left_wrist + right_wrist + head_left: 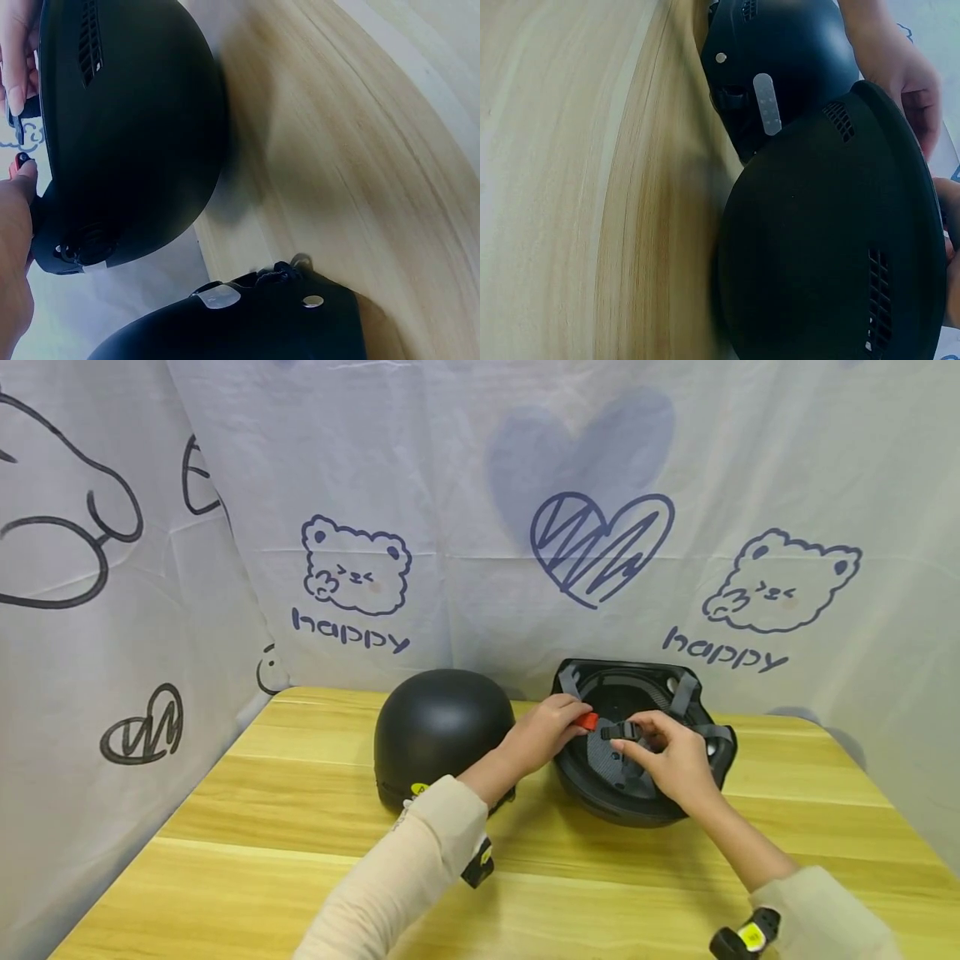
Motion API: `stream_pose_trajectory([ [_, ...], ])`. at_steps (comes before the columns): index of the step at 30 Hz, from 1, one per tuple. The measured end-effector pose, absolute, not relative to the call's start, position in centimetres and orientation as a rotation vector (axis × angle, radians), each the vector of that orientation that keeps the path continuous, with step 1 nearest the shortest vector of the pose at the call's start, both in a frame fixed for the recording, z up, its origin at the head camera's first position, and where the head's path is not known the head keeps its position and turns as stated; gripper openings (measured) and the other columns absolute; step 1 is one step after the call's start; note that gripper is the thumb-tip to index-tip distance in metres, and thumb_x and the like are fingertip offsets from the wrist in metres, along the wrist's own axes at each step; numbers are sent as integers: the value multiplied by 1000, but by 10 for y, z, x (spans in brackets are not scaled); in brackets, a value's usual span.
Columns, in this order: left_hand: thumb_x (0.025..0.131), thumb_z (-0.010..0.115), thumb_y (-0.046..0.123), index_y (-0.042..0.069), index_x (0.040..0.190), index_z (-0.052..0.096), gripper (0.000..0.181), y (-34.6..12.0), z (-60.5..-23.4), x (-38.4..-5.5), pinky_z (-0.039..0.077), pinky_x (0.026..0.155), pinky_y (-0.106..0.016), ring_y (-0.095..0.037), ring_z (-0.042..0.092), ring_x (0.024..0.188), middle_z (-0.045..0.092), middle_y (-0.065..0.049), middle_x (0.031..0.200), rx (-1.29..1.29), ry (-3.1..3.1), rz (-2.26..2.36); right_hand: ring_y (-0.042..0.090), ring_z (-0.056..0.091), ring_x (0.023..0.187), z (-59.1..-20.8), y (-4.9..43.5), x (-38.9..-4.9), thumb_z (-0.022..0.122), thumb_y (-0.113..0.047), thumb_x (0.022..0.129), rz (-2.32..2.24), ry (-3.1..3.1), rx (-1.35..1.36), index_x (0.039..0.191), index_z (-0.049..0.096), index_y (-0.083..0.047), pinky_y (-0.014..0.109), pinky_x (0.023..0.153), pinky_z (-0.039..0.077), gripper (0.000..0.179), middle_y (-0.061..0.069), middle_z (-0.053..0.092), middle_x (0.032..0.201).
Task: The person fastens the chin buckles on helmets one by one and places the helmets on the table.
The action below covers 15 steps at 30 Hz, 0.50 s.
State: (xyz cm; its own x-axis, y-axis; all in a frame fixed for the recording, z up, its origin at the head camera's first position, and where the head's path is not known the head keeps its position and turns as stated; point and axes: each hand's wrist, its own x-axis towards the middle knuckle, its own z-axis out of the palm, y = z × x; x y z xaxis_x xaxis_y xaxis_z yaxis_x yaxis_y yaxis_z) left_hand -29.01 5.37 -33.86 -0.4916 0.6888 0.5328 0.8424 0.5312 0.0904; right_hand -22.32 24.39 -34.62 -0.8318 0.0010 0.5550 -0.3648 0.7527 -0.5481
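An upturned black helmet (611,806) lies with its padded inside facing up and its grey straps showing. Over its opening, my left hand (542,733) pinches a red buckle piece (587,721) between thumb and fingers. Facing it, my right hand (678,762) holds a black buckle piece (621,732) by fingertips and thumb. A small gap separates the two pieces. In the left wrist view, the helmet's shell (142,135) fills the middle, and both hands show at the left edge. The right wrist view hides most of the right hand (952,259) behind the rim.
A second black helmet (442,731) stands upright to the left, close beside the left forearm. Both helmets rest on a wood-grain table (247,827). Behind it hangs a white curtain (465,527) with printed hearts and bears. A camera is strapped at each wrist.
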Motion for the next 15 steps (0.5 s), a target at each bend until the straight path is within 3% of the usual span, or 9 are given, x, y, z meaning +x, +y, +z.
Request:
stream_pose_trajectory([
  [5, 90, 59, 18, 4, 117, 61, 30, 54, -338, -289, 50, 87, -24, -17, 60, 101, 63, -8, 110, -1248, -2334, -486, 33, 64, 84, -347, 244, -225, 75, -14, 77, 932, -2394, 263, 103, 63, -1, 47, 74, 53, 31, 19, 66, 91],
  [15, 90, 59, 20, 3, 117, 61, 32, 57, -339, -288, 50, 87, -25, -18, 60, 102, 63, -9, 111, -1249, -2342, -495, 32, 63, 86, -349, 243, -230, 76, -11, 75, 954, -2335, 239, 101, 64, 0, 49, 77, 52, 31, 19, 67, 91],
])
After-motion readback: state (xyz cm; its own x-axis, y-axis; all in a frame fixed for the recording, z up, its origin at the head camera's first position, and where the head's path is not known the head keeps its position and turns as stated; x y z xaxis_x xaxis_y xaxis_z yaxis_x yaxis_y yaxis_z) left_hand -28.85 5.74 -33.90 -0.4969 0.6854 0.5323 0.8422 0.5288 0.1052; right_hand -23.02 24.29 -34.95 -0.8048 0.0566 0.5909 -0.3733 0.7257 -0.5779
